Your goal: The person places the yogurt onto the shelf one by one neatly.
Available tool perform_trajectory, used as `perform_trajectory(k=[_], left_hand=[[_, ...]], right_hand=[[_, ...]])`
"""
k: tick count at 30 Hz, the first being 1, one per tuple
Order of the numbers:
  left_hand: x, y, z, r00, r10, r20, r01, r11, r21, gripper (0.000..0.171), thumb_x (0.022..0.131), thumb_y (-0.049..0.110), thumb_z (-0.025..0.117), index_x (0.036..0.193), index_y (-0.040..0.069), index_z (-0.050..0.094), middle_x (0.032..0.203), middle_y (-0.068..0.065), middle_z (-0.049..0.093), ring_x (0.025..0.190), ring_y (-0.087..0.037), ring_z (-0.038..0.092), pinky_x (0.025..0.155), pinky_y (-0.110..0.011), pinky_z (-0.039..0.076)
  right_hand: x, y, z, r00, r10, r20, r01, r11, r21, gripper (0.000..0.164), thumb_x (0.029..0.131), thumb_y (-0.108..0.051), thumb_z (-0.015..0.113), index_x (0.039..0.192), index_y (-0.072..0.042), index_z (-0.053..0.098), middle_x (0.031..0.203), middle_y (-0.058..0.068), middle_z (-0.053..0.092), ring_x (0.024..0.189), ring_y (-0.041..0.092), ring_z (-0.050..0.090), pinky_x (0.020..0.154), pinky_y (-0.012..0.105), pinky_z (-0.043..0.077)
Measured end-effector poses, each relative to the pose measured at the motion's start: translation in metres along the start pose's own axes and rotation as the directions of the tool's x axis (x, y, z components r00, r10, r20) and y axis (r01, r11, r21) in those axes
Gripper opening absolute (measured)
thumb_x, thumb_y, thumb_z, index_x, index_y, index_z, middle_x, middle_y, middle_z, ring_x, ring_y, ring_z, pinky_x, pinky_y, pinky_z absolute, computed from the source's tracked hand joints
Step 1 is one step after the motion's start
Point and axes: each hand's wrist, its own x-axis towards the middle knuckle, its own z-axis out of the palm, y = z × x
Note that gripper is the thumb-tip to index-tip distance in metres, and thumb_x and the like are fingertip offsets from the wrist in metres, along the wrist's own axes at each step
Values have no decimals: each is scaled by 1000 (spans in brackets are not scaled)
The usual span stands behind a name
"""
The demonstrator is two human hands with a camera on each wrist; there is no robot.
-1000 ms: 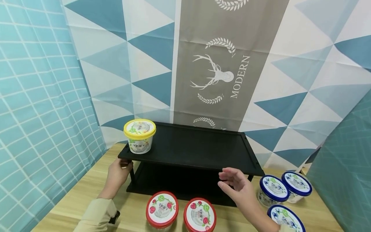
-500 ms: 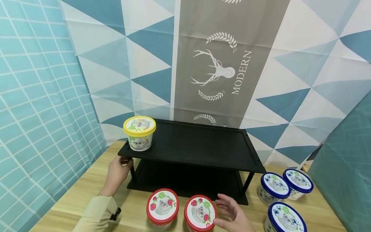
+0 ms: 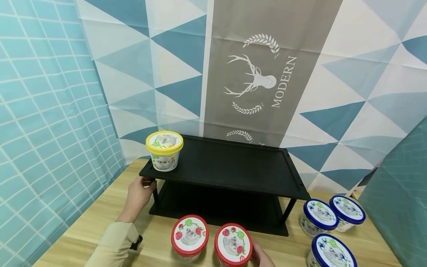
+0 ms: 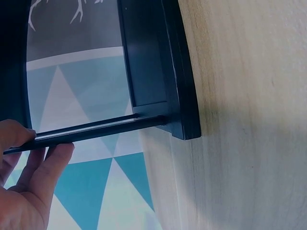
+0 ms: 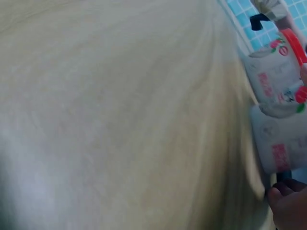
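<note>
In the head view my left hand (image 3: 140,191) pinches the thin front-left post (image 4: 96,135) of a black two-tier shelf (image 3: 230,167), just below its top board. A yellow-lidded tub (image 3: 165,151) stands on that board's left end. Before the shelf are two red-lidded tubs, a left one (image 3: 190,237) and a right one (image 3: 233,244). Round the right one's side curls my right hand (image 3: 261,256), partly hidden by the tub. The right wrist view has the hand's fingers (image 5: 283,194) low against that tub, with a fingertip (image 5: 304,72) on its other side.
Three blue-lidded tubs stand right of the shelf: a left rear one (image 3: 321,215), a right rear one (image 3: 347,211) and a front one (image 3: 333,252). A patterned cloth (image 3: 250,74) hangs behind the wooden table (image 3: 83,230).
My right hand has come down from the shelf's front right to the right red-lidded tub and now holds it. My left hand keeps its grip on the post. The head view has shifted slightly.
</note>
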Motion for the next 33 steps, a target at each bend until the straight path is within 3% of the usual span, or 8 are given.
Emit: perform_trajectory(k=[6, 9, 13, 21, 26, 30, 33], left_hand=[[2, 4, 0, 1000, 8, -8, -8, 1000, 0, 27, 85, 15, 51, 109, 4, 51, 103, -21, 58, 96, -36, 57, 73, -42, 51], [2, 4, 0, 1000, 16, -22, -16, 1000, 0, 26, 85, 14, 52, 108, 3, 52, 102, -22, 59, 94, -36, 58, 72, -42, 51], [2, 4, 0, 1000, 7, -16, -7, 1000, 8, 27, 85, 14, 51, 110, 4, 51, 103, -21, 58, 95, -35, 58, 72, -42, 51], [2, 8, -1, 1000, 5, -7, -5, 1000, 7, 28, 85, 14, 51, 111, 4, 51, 104, -22, 58, 95, -36, 57, 73, -42, 51], [0, 9, -2, 1000, 5, -3, -5, 1000, 3, 26, 85, 13, 51, 110, 3, 51, 103, -23, 58, 95, -36, 57, 74, -43, 50], [-1, 9, -3, 1000, -5, 3, 5, 1000, 9, 25, 86, 13, 51, 108, 2, 52, 102, -23, 58, 96, -36, 57, 76, -43, 49], [-1, 7, -3, 1000, -12, 6, 12, 1000, 19, 25, 86, 13, 50, 108, 2, 52, 102, -22, 59, 96, -35, 57, 76, -43, 49]], right_hand=[[0, -4, 12, 994, 18, -109, -16, 1000, 20, 96, 72, -30, 71, 137, 7, 10, 138, 32, 21, 125, 51, 17, 98, 61, 22], [0, -8, 22, 980, 55, -192, -59, 998, -12, 103, 65, -39, 75, 137, 4, 13, 136, 29, 27, 123, 50, 24, 94, 59, 31], [2, -11, 34, 959, 86, -271, -84, 996, 22, 110, 55, -45, 79, 136, -3, 18, 131, 18, 39, 117, 40, 38, 89, 51, 41], [6, -15, 37, 959, -9, -282, 26, 998, 57, 100, 54, -37, 82, 134, -14, 27, 126, 5, 48, 112, 20, 47, 92, 42, 43], [6, -14, 32, 951, -9, -309, 11, 1000, 2, 99, 53, -43, 80, 133, -14, 30, 124, 4, 50, 107, 18, 49, 89, 40, 46], [2, -15, 24, 927, 16, -375, -33, 999, -39, 101, 51, -47, 80, 131, -11, 31, 123, 7, 49, 106, 20, 50, 86, 40, 47], [-1, -19, 15, 887, 38, -460, -78, 995, -68, 104, 48, -49, 80, 131, -9, 31, 124, 12, 48, 108, 25, 49, 86, 44, 47]])
